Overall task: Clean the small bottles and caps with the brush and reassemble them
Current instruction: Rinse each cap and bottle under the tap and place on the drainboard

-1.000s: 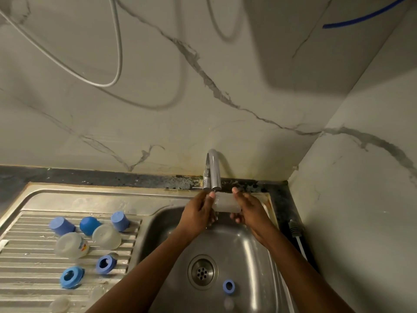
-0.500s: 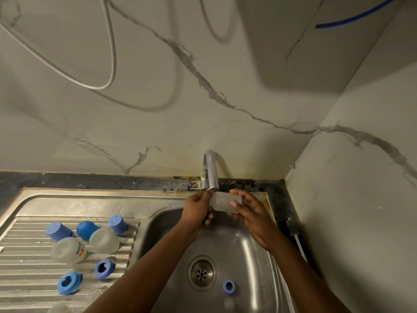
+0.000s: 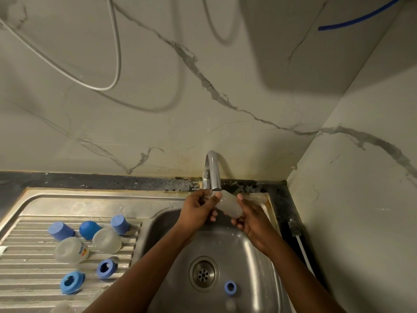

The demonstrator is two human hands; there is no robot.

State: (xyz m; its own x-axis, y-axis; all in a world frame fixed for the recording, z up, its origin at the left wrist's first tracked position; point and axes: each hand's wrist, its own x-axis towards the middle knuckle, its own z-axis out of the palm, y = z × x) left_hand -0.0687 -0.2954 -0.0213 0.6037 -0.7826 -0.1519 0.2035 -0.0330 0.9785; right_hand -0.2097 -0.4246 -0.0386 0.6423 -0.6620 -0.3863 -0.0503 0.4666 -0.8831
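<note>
Jointly gripped, one bottle (image 3: 230, 207), two hands (image 3: 196, 211) (image 3: 250, 219)

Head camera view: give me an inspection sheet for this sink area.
Surface: steel sink with ribbed drainboard.
Job's things: held bottle under tap; two loose bottles, three blue caps, two blue rings on drainboard; third ring in basin; no brush seen.
Clutter: unclear pale item at bottom edge.
Hands: left hand and right hand both grip held bottle.
Cables: grey cable looped on wall; blue cable top right; white lead beside sink.
Surroundings: marbled wall, corner at right.
</note>
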